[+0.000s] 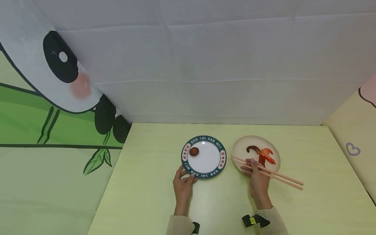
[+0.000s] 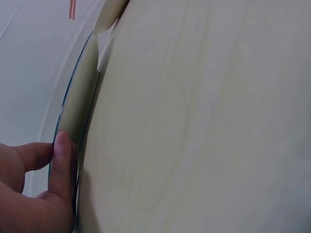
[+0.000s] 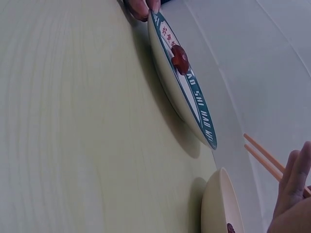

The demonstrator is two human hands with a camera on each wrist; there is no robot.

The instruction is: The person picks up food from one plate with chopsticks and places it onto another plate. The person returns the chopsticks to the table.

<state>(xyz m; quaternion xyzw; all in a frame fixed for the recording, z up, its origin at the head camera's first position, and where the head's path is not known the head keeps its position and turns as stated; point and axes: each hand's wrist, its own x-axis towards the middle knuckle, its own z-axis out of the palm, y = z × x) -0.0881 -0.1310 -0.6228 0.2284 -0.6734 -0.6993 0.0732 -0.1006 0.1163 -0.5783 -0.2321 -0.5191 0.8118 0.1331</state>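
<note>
My left hand (image 1: pixel 183 189) pinches the near-left rim of a white plate with a green lettered border (image 1: pixel 207 161). A brown mushroom (image 1: pixel 194 151) sits on that plate, left of its middle; its cap and stem show in the right wrist view. My right hand (image 1: pixel 259 184) holds a pair of light wooden chopsticks (image 1: pixel 293 180), tips pointing left, over the near part of a cream plate (image 1: pixel 240 147). On the cream plate lie a dark curled tentacle-like piece (image 1: pixel 254 148) and an orange-red piece that looks like shellfish (image 1: pixel 267 152). Nothing is between the chopstick tips.
Both plates are side by side on a pale yellow-green table (image 1: pixel 147 182). A grey-white cloth (image 1: pixel 205 65) stands behind the table's far edge. Printed panels (image 1: pixel 58 182) flank it left and right. Each wrist wears a dark strap (image 1: pixel 255 221).
</note>
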